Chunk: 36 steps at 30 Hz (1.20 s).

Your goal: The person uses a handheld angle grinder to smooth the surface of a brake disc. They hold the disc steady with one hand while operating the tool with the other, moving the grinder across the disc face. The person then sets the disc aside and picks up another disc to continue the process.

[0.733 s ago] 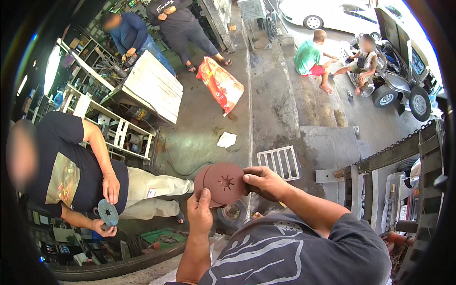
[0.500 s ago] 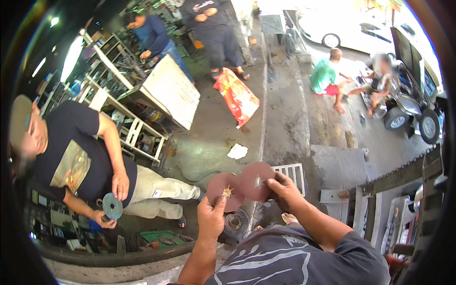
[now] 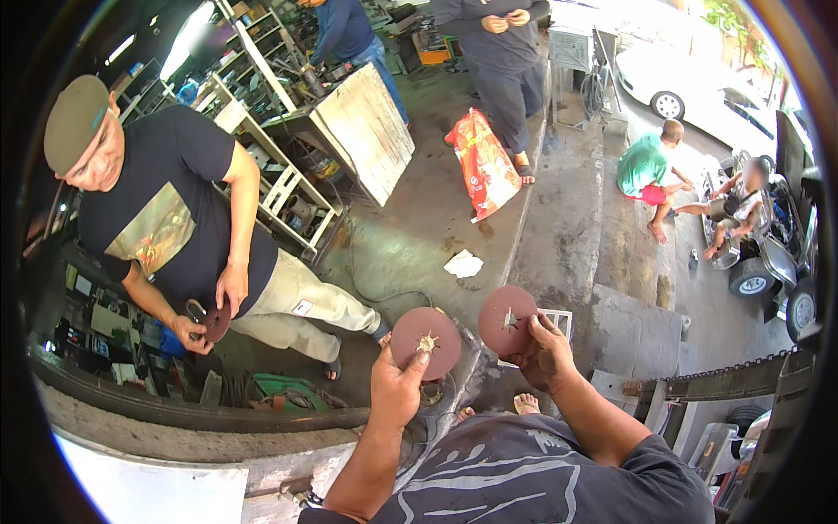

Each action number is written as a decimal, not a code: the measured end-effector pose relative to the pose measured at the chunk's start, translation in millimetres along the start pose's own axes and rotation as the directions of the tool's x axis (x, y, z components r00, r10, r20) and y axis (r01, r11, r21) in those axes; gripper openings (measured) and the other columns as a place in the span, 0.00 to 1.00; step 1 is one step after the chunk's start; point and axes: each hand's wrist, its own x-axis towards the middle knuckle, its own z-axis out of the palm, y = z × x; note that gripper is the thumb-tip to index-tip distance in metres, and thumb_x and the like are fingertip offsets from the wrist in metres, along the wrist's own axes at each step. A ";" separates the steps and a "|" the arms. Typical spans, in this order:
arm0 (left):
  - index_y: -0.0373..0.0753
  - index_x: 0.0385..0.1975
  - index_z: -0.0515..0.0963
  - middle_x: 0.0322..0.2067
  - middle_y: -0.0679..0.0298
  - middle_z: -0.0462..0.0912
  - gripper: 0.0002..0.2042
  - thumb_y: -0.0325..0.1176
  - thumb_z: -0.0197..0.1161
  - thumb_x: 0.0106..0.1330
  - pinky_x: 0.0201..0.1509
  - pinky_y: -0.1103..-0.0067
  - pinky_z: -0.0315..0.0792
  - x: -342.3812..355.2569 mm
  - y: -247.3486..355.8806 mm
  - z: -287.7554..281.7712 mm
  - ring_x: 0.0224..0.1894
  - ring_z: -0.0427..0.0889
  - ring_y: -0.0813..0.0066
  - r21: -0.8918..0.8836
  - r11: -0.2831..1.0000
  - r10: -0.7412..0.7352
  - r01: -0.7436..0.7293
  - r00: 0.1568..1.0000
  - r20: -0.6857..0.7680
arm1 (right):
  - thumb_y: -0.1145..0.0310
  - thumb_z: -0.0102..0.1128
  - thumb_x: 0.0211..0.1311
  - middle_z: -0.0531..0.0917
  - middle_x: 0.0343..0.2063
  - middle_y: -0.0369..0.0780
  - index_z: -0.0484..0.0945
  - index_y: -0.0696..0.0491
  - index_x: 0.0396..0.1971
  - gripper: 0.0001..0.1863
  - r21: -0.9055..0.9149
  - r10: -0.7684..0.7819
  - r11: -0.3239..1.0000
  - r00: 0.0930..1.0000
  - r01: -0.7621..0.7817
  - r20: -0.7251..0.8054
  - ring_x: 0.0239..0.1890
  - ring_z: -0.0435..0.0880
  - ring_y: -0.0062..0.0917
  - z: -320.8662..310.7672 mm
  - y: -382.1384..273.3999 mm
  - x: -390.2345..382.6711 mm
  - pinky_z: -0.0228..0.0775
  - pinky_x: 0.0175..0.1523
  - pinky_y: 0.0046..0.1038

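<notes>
My left hand grips a round, dark red sanding disc, its thumb pressed near the torn, pale star-shaped centre. A second disc of the same kind, a sanding disc with a slit centre, is pinched at its right edge by my right hand. Both discs face up in front of my shirt, with a small gap between them. At left, a co-worker in a cap and dark T-shirt holds another reddish disc in both hands, along with a small curved dark item I cannot make out.
A red and white sack lies on the floor ahead, with a crumpled white cloth nearer me. A wooden-sided bench stands behind the co-worker. More people stand or sit farther off. A chain-topped beam runs along the right.
The two sanding discs overlapped before; now my hands hold them apart. The co-worker's disc has turned from its blue-grey face to a reddish one. My view has shifted left.
</notes>
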 end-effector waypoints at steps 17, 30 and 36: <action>0.30 0.59 0.80 0.43 0.62 0.90 0.22 0.41 0.69 0.75 0.51 0.75 0.78 -57.9 -71.4 -56.2 0.42 0.84 0.78 -0.272 0.941 -0.261 0.202 0.944 -0.203 | 0.69 0.62 0.77 0.88 0.49 0.46 0.77 0.63 0.60 0.18 -0.446 0.158 0.893 0.967 -0.055 0.198 0.49 0.90 0.33 49.1 52.5 10.9 0.85 0.56 0.40; 0.29 0.52 0.83 0.46 0.59 0.90 0.12 0.23 0.70 0.71 0.56 0.75 0.80 -163.2 -124.2 -155.4 0.45 0.87 0.76 -0.523 0.850 -0.312 -0.068 0.734 -0.603 | 0.40 0.64 0.74 0.86 0.53 0.46 0.76 0.57 0.62 0.35 -0.789 0.585 0.604 0.735 -0.113 0.343 0.52 0.87 0.35 240.3 222.9 78.5 0.78 0.57 0.37; 0.25 0.52 0.81 0.45 0.57 0.90 0.13 0.22 0.69 0.70 0.56 0.75 0.81 -192.5 -114.0 -188.8 0.45 0.87 0.74 -0.409 0.912 -0.322 0.013 0.640 -0.698 | 0.44 0.68 0.73 0.83 0.54 0.45 0.74 0.54 0.59 0.30 -0.614 0.576 0.743 0.721 -0.266 0.385 0.49 0.87 0.32 367.3 311.6 110.6 0.81 0.53 0.40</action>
